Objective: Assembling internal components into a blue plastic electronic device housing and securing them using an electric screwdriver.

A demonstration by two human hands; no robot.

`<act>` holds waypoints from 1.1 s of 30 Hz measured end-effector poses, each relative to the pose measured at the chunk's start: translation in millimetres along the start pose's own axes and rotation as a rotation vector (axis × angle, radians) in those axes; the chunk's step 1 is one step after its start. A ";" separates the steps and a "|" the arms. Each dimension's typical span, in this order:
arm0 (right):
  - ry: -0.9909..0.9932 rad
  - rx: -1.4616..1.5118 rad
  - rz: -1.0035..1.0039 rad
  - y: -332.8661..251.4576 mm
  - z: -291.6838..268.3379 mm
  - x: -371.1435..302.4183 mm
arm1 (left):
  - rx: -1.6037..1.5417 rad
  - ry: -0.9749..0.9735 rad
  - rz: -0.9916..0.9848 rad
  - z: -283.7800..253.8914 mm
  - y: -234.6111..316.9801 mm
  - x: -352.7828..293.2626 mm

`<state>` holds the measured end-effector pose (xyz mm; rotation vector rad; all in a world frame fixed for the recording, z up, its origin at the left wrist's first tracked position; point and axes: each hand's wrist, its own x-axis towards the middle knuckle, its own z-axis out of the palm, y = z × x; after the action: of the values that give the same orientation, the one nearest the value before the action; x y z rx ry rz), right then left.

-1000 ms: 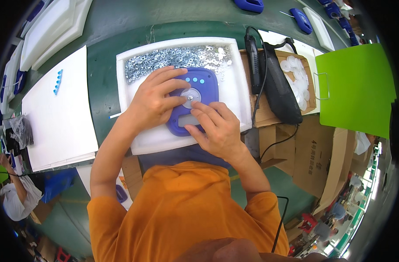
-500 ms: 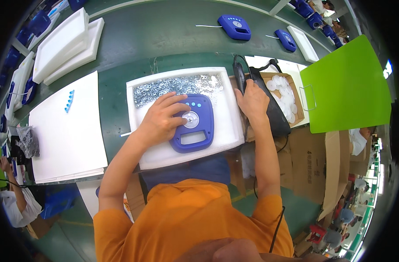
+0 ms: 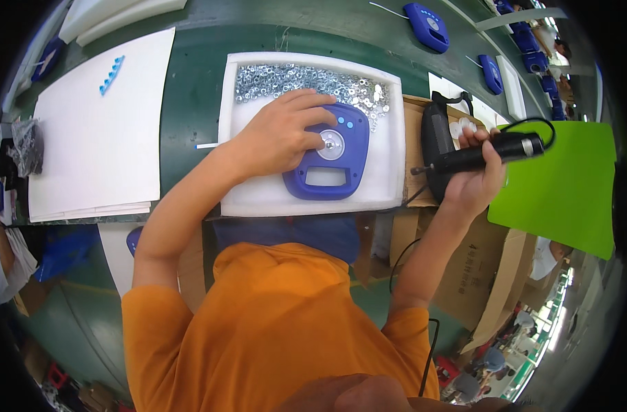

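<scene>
A blue plastic housing [image 3: 358,165] with a rectangular opening lies on a white foam tray [image 3: 258,202]. At its middle sits a clear round disc [image 3: 337,152] with a small metal part at its centre. My left hand [image 3: 286,130] grips the housing from its left side, fingers over its upper part and thumb at the disc. Loose metal nuts [image 3: 272,79] fill the tray's far end. My right hand [image 3: 474,178] is closed around a black electric screwdriver [image 3: 474,156], held nearly level to the right of the tray, its bit pointing left.
A black pouch [image 3: 433,137] and a cardboard box with white discs [image 3: 462,128] stand right of the tray, beside a green board [image 3: 560,185]. White sheets [image 3: 100,144] holding a blue toothed strip [image 3: 111,75] lie left. More blue housings [image 3: 426,27] lie at the back right.
My right hand has lifted the electric screwdriver from the pouch, moved it right and turned it level. My left hand stays on the housing. The whole view has shifted.
</scene>
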<state>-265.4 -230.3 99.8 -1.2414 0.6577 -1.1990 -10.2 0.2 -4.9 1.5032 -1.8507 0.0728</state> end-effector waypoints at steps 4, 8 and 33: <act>-0.186 0.223 -0.036 1.1 22.7 -36.0 | 0.002 -0.011 0.017 3.6 -1.4 -0.6; -0.237 0.185 -0.075 15.3 79.6 -67.1 | -0.012 0.019 0.002 5.1 -1.4 -7.1; -0.424 0.069 -0.164 54.6 121.4 -78.4 | -0.009 0.048 0.019 7.4 -0.7 -3.7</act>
<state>-162.7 -120.8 63.8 -1.4541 0.2036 -1.0345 -13.1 -0.4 -12.6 1.4653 -1.8250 0.1080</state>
